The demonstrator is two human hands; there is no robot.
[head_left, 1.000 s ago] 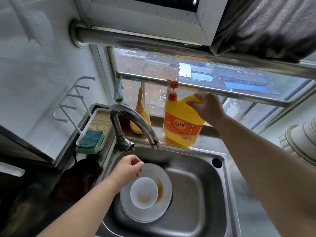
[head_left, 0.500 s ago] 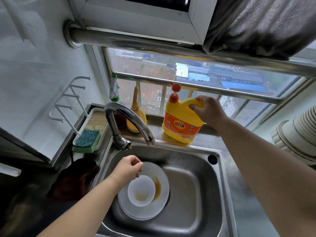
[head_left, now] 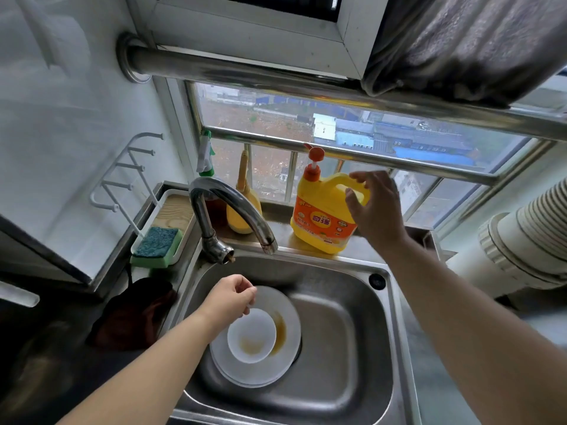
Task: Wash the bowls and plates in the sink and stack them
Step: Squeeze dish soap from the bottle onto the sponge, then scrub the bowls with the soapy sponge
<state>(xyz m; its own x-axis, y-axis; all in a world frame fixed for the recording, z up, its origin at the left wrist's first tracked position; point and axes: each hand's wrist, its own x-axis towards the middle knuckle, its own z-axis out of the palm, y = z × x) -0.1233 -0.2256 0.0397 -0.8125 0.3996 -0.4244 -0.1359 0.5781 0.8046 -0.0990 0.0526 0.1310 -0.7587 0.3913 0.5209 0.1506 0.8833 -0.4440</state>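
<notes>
Soft grey daylight from the window (head_left: 352, 142), dim lower left, wide-angle bending at edges.

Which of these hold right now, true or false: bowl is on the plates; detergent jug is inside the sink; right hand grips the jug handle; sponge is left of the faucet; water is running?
1. The bowl sits on the stacked plates. True.
2. The detergent jug is inside the sink. False: it stands on the ledge behind it.
3. The right hand grips the jug handle. False: its fingers are spread, just off the handle.
4. The sponge is left of the faucet. True.
5. Water is running. False: no stream shows.
</notes>
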